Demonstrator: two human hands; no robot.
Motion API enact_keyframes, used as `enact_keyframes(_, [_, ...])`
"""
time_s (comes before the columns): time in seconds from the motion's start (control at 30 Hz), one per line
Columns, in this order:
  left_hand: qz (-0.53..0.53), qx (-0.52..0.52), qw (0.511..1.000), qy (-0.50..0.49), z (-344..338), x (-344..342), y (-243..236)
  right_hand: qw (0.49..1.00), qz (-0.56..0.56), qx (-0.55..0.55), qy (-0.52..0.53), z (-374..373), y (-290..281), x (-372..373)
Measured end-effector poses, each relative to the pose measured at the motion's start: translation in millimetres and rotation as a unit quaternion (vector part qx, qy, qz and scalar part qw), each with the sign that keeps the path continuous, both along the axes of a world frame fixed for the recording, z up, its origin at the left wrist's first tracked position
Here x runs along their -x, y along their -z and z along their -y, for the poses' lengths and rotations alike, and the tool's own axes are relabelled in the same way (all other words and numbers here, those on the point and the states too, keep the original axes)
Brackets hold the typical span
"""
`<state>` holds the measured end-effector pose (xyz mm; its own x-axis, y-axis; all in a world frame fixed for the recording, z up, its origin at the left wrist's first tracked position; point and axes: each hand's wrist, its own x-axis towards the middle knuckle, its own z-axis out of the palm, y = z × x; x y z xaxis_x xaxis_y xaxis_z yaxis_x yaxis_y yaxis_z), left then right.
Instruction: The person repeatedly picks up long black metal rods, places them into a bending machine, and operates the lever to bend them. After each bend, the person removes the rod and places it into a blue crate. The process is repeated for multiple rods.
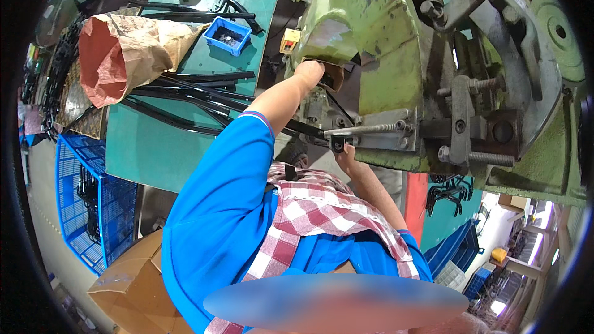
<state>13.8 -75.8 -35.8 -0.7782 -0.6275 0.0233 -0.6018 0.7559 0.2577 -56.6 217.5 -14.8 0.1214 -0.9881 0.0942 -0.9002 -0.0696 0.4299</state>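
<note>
Our long black bar point(304, 128) sits at the green machine point(390, 49). It runs left to right, its right end pointing at the machine. Our right hand point(348, 158) is near that end, our left hand point(310, 72) farther up. We can't tell if either hand's fingers grip.

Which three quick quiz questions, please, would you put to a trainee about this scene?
1. Which of the person's hands is nearer the metal rod with a spring on the green machine?
2. True or false: the blue tray sits on the green table.
3. The long strips on that table are: (a) white, (b) black, (c) yellow.

Key: 1, the right hand; 2, true; 3, b.
</note>
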Motion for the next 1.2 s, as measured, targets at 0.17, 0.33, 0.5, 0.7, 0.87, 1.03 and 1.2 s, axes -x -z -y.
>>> enact_keyframes(0.17, [0.046,-0.020,0.998,0.038,2,3,0,0.970,0.236,0.057,0.013,6,-29,-12])
enact_keyframes(0.33, [0.082,0.049,0.992,0.088,5,-1,-13,0.966,0.239,0.090,-0.027,0,-73,-19])
enact_keyframes(0.5, [0.055,0.052,0.996,0.057,-1,0,-7,0.974,0.216,0.036,0.059,-12,-112,-32])
enact_keyframes(0.7, [0.046,0.025,0.997,0.061,7,-3,7,0.935,0.296,-0.086,0.176,-17,-113,-36])
enact_keyframes(0.87, [0.098,0.020,0.993,0.061,9,-1,4,0.942,0.307,-0.007,0.136,-22,-85,-20])
enact_keyframes(1.03, [0.093,0.004,0.995,0.029,19,-4,19,0.926,0.326,-0.065,0.179,-17,-95,-25])
enact_keyframes(1.2, [0.114,-0.005,0.993,0.033,15,-13,1,0.934,0.336,-0.026,0.118,-20,-82,-12])
